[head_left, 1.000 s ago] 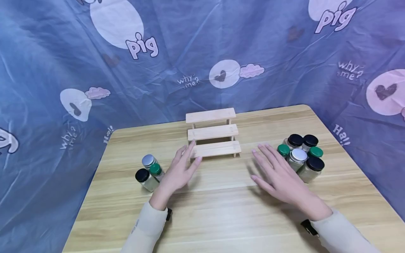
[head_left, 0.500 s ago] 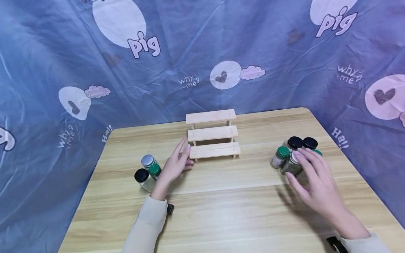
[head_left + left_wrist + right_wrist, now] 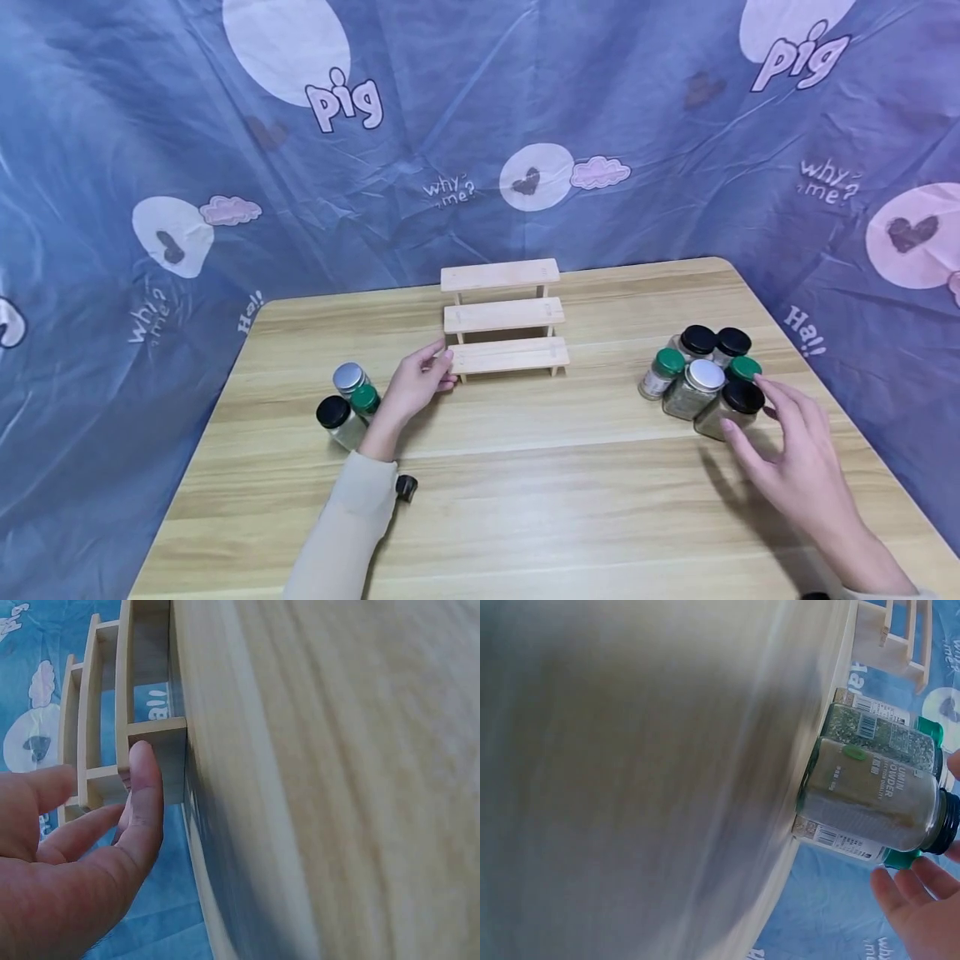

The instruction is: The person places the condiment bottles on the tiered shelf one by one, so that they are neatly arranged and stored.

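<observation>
On the desk point(image 3: 562, 517): outset stage, apparently. Upright at rear: wooden rack point(image 3: 506, 316), shelves bare. Apparently left to handle: six jars point(image 3: 705, 375) at right, three jars point(image 3: 365, 398) at left. Right hand point(image 3: 801, 471): fingers spread beside front black-capped jar point(image 3: 726, 415), holding nothing. Left hand point(image 3: 412, 387): fingers loosely bent at rack's left end, no grip evident.

A wood-grain table point(image 3: 525, 517) bears three jars point(image 3: 352, 423), a stepped rack point(image 3: 504, 315), six jars point(image 3: 705, 375).
</observation>
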`<state>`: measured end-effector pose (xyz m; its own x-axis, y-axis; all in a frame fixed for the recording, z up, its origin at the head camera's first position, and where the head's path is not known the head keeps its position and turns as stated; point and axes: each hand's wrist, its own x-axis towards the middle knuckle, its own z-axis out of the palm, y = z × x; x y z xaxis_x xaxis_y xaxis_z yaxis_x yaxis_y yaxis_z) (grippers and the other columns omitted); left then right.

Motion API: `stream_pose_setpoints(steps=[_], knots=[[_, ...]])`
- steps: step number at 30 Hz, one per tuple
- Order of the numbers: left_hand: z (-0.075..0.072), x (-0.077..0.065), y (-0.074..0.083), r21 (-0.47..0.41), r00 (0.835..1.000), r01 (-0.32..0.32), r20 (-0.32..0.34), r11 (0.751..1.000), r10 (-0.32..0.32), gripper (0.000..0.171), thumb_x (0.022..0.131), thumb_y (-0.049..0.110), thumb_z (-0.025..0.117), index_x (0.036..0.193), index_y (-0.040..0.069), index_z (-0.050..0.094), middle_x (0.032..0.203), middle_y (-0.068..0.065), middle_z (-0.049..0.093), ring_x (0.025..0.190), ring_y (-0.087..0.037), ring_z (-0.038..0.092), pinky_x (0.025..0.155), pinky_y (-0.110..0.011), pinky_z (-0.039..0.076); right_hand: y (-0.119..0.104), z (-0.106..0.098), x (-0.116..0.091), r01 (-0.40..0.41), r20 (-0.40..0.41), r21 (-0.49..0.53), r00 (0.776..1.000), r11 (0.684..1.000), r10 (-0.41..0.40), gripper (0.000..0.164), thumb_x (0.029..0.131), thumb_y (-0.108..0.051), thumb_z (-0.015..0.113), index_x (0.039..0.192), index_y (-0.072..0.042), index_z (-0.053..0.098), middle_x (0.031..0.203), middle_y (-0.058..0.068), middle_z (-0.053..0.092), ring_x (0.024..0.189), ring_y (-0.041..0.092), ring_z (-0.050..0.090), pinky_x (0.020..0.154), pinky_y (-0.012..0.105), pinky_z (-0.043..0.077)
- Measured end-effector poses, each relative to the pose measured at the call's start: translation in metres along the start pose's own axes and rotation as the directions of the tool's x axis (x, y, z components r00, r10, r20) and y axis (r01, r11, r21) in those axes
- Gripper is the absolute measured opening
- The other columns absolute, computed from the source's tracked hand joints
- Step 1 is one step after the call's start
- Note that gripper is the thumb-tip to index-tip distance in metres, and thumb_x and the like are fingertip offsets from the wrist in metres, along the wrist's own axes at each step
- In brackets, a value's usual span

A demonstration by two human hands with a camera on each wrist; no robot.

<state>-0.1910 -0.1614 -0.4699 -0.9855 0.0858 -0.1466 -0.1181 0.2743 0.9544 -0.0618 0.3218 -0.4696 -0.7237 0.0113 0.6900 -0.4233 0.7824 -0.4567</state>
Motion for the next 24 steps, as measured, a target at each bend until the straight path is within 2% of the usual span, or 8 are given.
stream_pose_setpoints(steps=[2,4,6,14,17,21,24], knots=[[0.0009,0.0006,-0.0001,0.016,1.000,-0.008,-0.006,1.000,0.008,0.051,0.108,0.018,0.060,0.155,0.000,0.048,0.117,-0.024,0.068,0.097,-0.030,0.077,0.088,-0.030,0.070,-0.0013,-0.0015,0.0005,-0.036,0.026,0.013,0.999,0.999,0.036,0.071,0.088,-0.024,0.082,0.148,0.003,0.055,0.135,0.037,0.055,0.132,-0.012,0.038,0.112,-0.004,0.032],[0.0019,0.0001,0.0011,0.044,1.000,-0.012,-0.015,0.999,0.013,0.049,0.106,0.010,0.061,0.153,-0.001,0.051,0.118,-0.024,0.069,0.097,-0.030,0.077,0.088,-0.031,0.070,-0.0037,-0.0024,0.0018,-0.065,0.039,0.020,0.997,0.998,0.064,0.077,0.077,-0.002,0.085,0.148,0.002,0.055,0.135,0.036,0.054,0.132,-0.015,0.038,0.106,-0.009,0.034],[0.0029,-0.0004,0.0028,0.064,1.000,-0.012,-0.023,0.998,0.014,0.048,0.105,0.004,0.062,0.152,-0.001,0.052,0.119,-0.025,0.069,0.096,-0.030,0.077,0.087,-0.031,0.070,-0.0058,-0.0030,0.0033,-0.090,0.048,0.014,0.995,0.996,0.090,0.083,0.069,0.009,0.085,0.147,0.002,0.056,0.133,0.036,0.053,0.129,-0.016,0.038,0.103,-0.011,0.035],[0.0044,0.0002,0.0060,0.100,0.999,0.009,-0.045,0.995,-0.004,0.048,0.102,-0.003,0.063,0.150,-0.001,0.055,0.116,-0.023,0.068,0.091,-0.024,0.077,0.084,-0.029,0.071,-0.0023,-0.0040,0.0035,-0.104,0.073,0.007,0.992,0.995,0.103,0.084,0.062,0.019,0.088,0.140,0.004,0.062,0.123,0.025,0.059,0.123,-0.020,0.039,0.100,-0.012,0.036],[0.0044,0.0003,0.0066,0.105,0.999,0.007,-0.051,0.994,-0.002,0.048,0.101,-0.004,0.063,0.149,-0.001,0.056,0.115,-0.023,0.067,0.091,-0.026,0.077,0.084,-0.030,0.071,-0.0012,-0.0044,0.0034,-0.142,0.099,0.039,0.985,0.989,0.138,0.086,0.061,0.023,0.088,0.141,0.004,0.061,0.126,0.008,0.061,0.122,-0.021,0.044,0.098,-0.009,0.041],[0.0045,0.0007,0.0071,0.120,0.998,0.003,-0.057,0.993,0.004,0.049,0.101,-0.003,0.064,0.149,0.000,0.057,0.115,-0.023,0.068,0.091,-0.030,0.078,0.085,-0.032,0.071,-0.0021,-0.0036,0.0022,-0.229,0.128,0.082,0.968,0.970,0.217,0.082,0.065,0.024,0.087,0.140,0.005,0.059,0.130,-0.023,0.052,0.117,-0.023,0.050,0.092,-0.005,0.047],[0.0045,0.0008,0.0078,0.126,0.998,0.008,-0.062,0.992,0.000,0.048,0.101,-0.002,0.065,0.148,0.001,0.057,0.114,-0.022,0.068,0.092,-0.031,0.078,0.086,-0.034,0.071,-0.0030,-0.0036,0.0009,-0.267,0.140,0.113,0.958,0.957,0.251,0.081,0.067,0.023,0.086,0.140,0.005,0.057,0.129,-0.031,0.052,0.114,-0.024,0.053,0.089,-0.004,0.050]])
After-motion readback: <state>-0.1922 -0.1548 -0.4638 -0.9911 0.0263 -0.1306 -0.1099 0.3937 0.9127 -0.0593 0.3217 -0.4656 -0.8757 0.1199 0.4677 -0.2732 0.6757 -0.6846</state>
